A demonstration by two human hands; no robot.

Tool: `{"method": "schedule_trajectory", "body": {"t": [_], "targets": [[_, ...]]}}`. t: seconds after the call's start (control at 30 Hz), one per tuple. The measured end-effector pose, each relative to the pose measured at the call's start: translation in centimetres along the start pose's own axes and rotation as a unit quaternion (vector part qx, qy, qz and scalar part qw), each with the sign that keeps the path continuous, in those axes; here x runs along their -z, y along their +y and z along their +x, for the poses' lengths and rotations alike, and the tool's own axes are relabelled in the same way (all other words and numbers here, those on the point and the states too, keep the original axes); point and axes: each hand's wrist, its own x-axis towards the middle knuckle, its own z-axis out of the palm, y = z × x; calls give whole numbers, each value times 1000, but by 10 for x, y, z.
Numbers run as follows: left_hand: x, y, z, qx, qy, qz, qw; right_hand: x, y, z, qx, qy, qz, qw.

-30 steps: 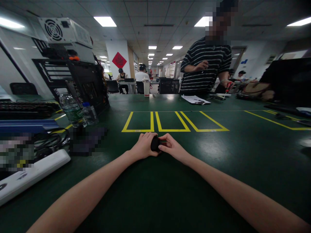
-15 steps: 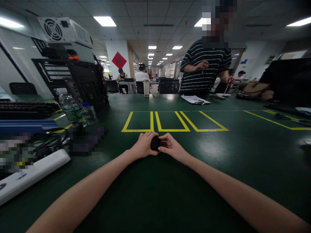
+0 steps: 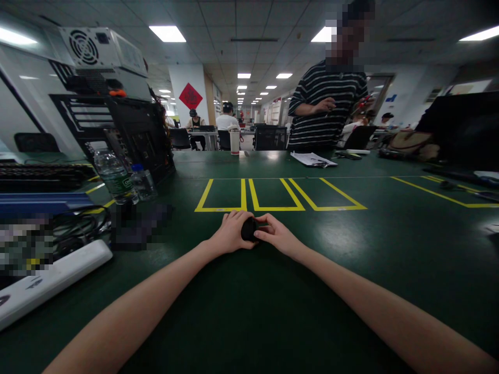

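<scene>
A small black rounded object (image 3: 248, 229) is between my hands, just in front of the yellow tape outlines on the green table. My left hand (image 3: 234, 231) wraps round its left side, thumb below and fingers above. From the right, my right hand (image 3: 275, 234) pinches at its edge with thumb and fingertips. The fingers cover much of the object, and I cannot make out its kind.
Yellow tape outlines (image 3: 276, 209) mark the green table (image 3: 249, 311). To the left are a white power strip (image 3: 58, 280), plastic bottles (image 3: 113, 174) and a black computer case (image 3: 142, 143). A clipboard (image 3: 313, 159) and a cup (image 3: 234, 141) stand farther back. A person (image 3: 323, 111) stands across the table.
My right fingertips have shifted slightly at the object's edge; my left hand stays almost still. Across the table, the person's lowered hand with a red item has risen.
</scene>
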Motion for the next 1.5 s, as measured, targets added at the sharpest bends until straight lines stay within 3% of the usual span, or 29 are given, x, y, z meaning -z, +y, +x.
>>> {"method": "schedule_trajectory", "body": {"t": [0.13,0.37,0.57,0.73,1.07,1.2,1.33,1.5], "targets": [[0,1,0,10,4,6,1000,-2,-3,-3,15,-7,19,1000],[3,4,0,3,-1,5,1000,-3,-2,-1,11,34,-2,999],[1,3,1,-1,4,9,1000,0,2,1,-5,21,-9,1000],[-2,0,1,-3,10,21,1000,0,3,0,27,-15,39,999],[-2,0,0,-3,12,4,1000,-1,3,2,13,34,1,999],[-1,1,0,6,0,-3,1000,1,2,1,-9,17,7,1000],[-1,1,1,11,-1,0,1000,1,1,-1,11,-5,40,999],[-1,1,1,2,2,0,1000,-1,2,-1,12,13,45,999]]}}
